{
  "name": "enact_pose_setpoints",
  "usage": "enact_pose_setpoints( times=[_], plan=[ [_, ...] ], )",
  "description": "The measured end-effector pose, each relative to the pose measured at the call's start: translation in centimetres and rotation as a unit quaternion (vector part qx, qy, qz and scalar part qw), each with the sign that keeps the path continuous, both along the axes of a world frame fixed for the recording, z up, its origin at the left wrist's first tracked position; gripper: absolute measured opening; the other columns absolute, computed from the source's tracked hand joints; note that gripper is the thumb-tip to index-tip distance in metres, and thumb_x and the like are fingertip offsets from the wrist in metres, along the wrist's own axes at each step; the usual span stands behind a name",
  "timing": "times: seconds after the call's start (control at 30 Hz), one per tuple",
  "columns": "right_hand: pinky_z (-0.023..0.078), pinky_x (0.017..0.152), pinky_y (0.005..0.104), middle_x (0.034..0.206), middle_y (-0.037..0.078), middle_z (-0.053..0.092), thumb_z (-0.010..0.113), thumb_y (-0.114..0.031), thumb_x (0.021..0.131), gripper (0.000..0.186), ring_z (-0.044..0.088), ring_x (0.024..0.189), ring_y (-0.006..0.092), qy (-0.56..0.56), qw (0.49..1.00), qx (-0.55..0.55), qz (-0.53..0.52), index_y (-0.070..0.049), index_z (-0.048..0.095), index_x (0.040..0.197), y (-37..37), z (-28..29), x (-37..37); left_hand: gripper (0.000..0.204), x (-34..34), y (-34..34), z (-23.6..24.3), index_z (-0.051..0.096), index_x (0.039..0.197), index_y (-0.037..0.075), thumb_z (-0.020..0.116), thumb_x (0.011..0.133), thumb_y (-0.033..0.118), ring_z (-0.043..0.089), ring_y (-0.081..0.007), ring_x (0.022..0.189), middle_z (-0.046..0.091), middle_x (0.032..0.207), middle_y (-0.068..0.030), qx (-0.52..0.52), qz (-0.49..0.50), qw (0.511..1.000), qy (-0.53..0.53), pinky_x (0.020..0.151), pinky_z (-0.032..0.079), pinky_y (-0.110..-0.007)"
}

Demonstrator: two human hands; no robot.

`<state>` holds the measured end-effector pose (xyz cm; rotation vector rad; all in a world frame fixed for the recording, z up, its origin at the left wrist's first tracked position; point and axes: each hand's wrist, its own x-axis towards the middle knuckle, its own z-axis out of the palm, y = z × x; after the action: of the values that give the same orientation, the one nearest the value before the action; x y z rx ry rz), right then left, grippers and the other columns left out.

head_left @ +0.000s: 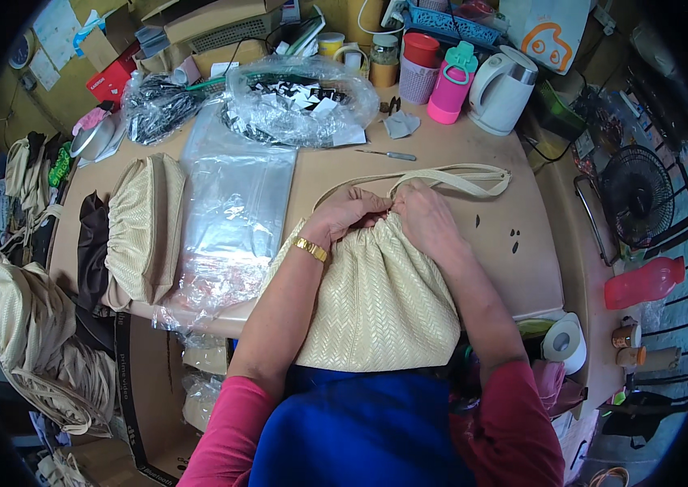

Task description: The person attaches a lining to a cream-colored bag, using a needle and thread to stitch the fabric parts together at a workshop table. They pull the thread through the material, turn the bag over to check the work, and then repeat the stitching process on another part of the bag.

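A cream woven-texture drawstring bag (372, 316) rests at the table's front edge against my lap. My left hand (350, 209) has its fingers curled in at the gathered top, left of centre, with a gold watch on the wrist. My right hand (418, 207) is closed at the top edge just to the right, close to the left fingertips; what exactly the fingertips pinch is partly hidden. A long cream strap (474, 183) loops across the table behind both hands.
A second cream bag (145, 235), dark cloth (92, 252) and clear plastic sheets (234, 203) lie left. Behind are a bag of small pieces (295, 105), a thin tool (399, 155), a pink bottle (449, 89) and a kettle (498, 101). A fan (636, 195) stands right.
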<state>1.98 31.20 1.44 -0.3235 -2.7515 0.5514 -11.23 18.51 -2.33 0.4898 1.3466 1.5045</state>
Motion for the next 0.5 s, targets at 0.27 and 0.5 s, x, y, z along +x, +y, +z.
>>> enact_pose_setpoints(
  times=[0.27, 0.5],
  plan=[
    [0.048, 0.074, 0.0477, 0.087, 0.022, 0.063, 0.062, -0.007, 0.083, 0.010, 0.062, 0.082, 0.0392, 0.048, 0.991, -0.125, 0.003, 0.002, 0.063, 0.084, 0.9, -0.9, 0.5, 0.014, 0.0, 0.1, -1.2, 0.070, 0.077, 0.001, 0.077, 0.082, 0.012, 0.052, -0.0062, 0.054, 0.064, 0.067, -0.0008, -0.007, 0.016, 0.996, 0.085, 0.049, 0.041, -0.020],
    [0.047, 0.063, 0.0361, 0.069, 0.014, 0.063, 0.064, -0.011, 0.086, 0.016, 0.062, 0.066, 0.0230, -0.092, 0.989, -0.097, 0.061, 0.002, 0.060, 0.076, 2.9, 1.7, 2.5, 0.014, 0.5, -1.1, 0.8, 0.065, 0.083, 0.001, 0.066, 0.090, 0.013, 0.050, -0.0070, 0.064, 0.062, 0.072, -0.0009, -0.044, 0.103, 0.928, 0.356, 0.059, 0.042, -0.025]
  ],
)
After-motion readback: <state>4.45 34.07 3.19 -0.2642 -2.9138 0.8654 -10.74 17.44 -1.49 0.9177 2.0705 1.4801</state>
